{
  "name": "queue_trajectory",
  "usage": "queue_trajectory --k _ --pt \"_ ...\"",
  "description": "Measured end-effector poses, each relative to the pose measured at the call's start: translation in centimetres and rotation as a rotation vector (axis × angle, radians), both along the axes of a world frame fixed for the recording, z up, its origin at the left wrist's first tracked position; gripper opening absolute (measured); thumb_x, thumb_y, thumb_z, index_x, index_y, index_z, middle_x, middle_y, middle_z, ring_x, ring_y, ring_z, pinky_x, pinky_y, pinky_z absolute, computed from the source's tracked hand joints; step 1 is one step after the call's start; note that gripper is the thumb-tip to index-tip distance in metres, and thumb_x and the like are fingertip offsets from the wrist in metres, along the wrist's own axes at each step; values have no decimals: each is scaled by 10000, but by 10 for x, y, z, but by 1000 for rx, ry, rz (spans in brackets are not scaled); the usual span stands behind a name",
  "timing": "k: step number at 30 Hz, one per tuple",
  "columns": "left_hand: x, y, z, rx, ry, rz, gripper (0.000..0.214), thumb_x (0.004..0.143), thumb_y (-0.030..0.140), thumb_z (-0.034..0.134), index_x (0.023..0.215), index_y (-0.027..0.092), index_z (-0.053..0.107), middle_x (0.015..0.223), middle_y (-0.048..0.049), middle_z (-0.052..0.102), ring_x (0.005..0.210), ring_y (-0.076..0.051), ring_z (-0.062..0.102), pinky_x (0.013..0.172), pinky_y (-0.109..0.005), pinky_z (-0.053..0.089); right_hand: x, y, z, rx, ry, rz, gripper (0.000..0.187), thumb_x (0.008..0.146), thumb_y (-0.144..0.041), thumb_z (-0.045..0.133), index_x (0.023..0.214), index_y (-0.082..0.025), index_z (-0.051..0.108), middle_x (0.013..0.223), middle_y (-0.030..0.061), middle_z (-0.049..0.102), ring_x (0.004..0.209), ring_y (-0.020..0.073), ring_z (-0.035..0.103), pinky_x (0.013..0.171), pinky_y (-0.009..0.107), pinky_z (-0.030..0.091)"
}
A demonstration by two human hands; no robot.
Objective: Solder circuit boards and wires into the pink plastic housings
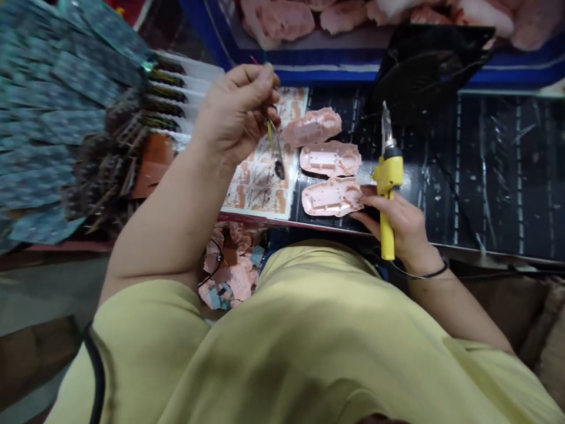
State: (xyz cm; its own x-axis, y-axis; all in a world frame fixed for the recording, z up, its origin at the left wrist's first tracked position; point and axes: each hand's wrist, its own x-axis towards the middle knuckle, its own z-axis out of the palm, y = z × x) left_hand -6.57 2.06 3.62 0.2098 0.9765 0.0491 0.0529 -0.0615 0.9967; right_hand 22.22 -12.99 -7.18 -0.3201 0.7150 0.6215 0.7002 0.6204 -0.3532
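Observation:
My left hand (236, 112) is raised over the bench with its fingers pinched on thin coloured wires (274, 144) that hang down to a small dark part. My right hand (399, 227) grips the handle of a yellow soldering iron (387, 176), tip pointing away from me. Its fingertips touch the nearest of three pink plastic shells (332, 197) lying in a column on the dark work mat (485, 171). The other two shells (330, 158) sit just beyond, open side up.
A printed sheet (260, 188) lies left of the shells. Stacks of green circuit boards (48, 106) and wired parts (110, 165) fill the left. A blue bin (335, 68) of pink shells stands at the back, a black stand (424, 65) before it. Pink scraps (232, 265) lie below the bench edge.

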Motion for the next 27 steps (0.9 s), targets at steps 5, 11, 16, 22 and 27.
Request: queue_trajectory --k 5,11,16,22,27 --pt "44 -34 -12 134 415 -441 346 810 509 762 750 186 653 698 -9 667 655 -135 601 662 -323 516 16 -13 15 132 148 -47 325 833 -101 814 1114 -220 701 963 36 816 792 204 794 714 284 661" --pt "57 -58 -33 392 976 -519 186 826 204 588 848 185 772 786 -25 762 764 -182 709 775 -311 539 39 -29 29 40 211 0 255 871 -119 781 1072 -270 735 864 -31 804 737 173 781 666 267 637" --pt "59 -59 -45 433 1095 -490 229 836 235 561 883 189 780 809 -28 767 762 -186 698 753 -302 527 27 -13 21 -23 86 62 200 935 -190 729 1120 -260 695 1108 20 801 1003 185 781 874 305 648" --pt "53 -60 -14 474 1065 -295 184 890 281 592 902 219 764 895 -40 779 844 -216 707 846 -359 548 7 9 -4 -1 -102 66 197 964 -245 700 1161 -239 698 1092 52 785 1012 192 742 860 313 593" --pt "48 -63 6 441 926 -151 212 938 356 596 929 213 751 883 -25 770 787 -174 688 815 -309 556 -1 2 -7 91 -191 40 118 960 -257 709 1072 -221 707 942 22 783 935 177 735 805 273 570"
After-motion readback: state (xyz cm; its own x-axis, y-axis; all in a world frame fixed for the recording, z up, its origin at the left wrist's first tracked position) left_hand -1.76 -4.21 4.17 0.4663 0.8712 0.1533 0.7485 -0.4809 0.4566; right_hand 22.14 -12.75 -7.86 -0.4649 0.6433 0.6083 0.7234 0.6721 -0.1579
